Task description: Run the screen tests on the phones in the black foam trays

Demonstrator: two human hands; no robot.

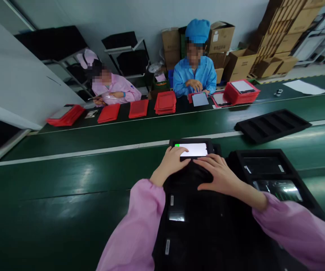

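Note:
A device with a lit white screen [196, 149], green at one corner, lies in the far compartment of a black tray [192, 203]; it looks like a phone or small display. My left hand [173, 162] rests over the near left part of the screen, index finger stretched across it and thumb apart. At the near right edge, my right hand [218, 171] touches with its fingertips, fingers stretched out and thumb spread away. Neither hand is wrapped around anything. Closer to me in the tray, a dark glossy panel [176, 212] and small white labels show.
To the right stands another black tray [289, 165] with dark panels; an unfilled-looking black tray [273, 124] lies behind it. Across the green conveyor [74, 169], two people sit by stacks of red sleeves [165, 102]. Cardboard boxes [221, 37] stand behind them.

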